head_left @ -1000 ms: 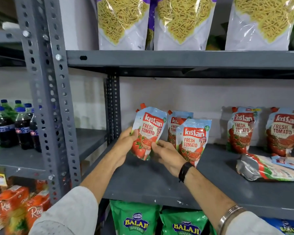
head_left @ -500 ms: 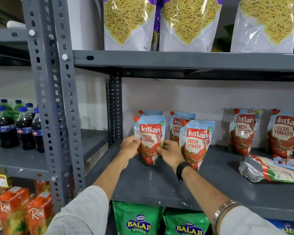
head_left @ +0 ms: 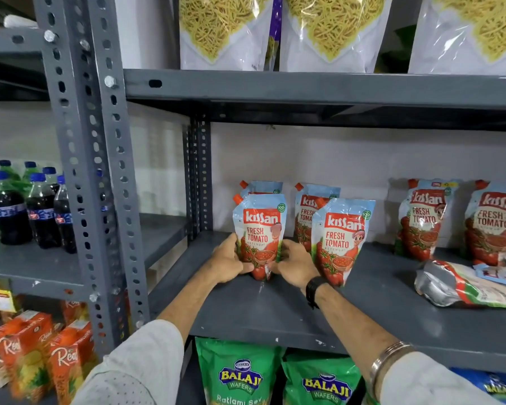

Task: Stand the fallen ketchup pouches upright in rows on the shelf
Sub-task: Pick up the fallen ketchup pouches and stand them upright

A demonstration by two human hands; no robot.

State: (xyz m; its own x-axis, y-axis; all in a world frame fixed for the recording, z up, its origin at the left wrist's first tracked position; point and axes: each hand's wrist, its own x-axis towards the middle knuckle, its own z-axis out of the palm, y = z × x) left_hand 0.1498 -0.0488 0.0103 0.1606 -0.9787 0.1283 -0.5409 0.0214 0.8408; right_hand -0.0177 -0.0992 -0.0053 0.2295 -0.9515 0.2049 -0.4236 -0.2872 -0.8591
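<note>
Pouch (head_left: 259, 235) upright at the shelf's (head_left: 275, 314) left end, its base touching the deck, my left hand (head_left: 227, 263) and right hand (head_left: 295, 266) pinching its lower sides. Next, I judge: release gently, then reach right for the fallen pouch (head_left: 462, 285).

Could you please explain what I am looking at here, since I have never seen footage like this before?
There is no machine: a person wears a camera on the head, looking forward and down at their own arms. The left hand and right hand hold one ketchup pouch by its lower sides, standing it on the grey shelf. Beside it stands a second front pouch, with two more pouches behind. Further right, two pouches stand against the wall, and fallen pouches lie flat in front of them. Soda bottles stand on the rack to the left.
</note>
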